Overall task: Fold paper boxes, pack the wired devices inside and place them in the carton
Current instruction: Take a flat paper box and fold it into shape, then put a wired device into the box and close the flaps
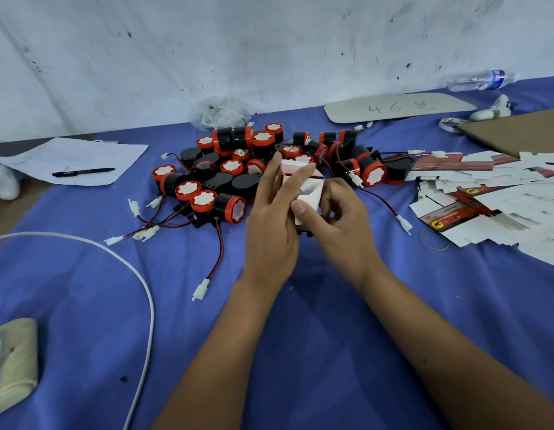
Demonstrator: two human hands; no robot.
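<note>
Both hands hold a small white paper box [311,193] with red print above the blue cloth, in the middle of the view. My left hand [274,218] grips its left side, fingers reaching over the top edge. My right hand [341,212] holds the right side, thumb pressed on a white flap. Behind them lies a pile of several black-and-red wired devices [238,169] with red-black leads and white plugs. A heap of flat unfolded box blanks [493,193] lies at the right. A brown carton flap [518,131] shows at the far right.
The table wears a blue cloth [316,336]. At the left lie a paper sheet [74,159] with a black pen [83,172] and a white cable [145,290]. A cardboard sign [400,108], a water bottle [480,80] and a tape roll [452,123] lie at the back right.
</note>
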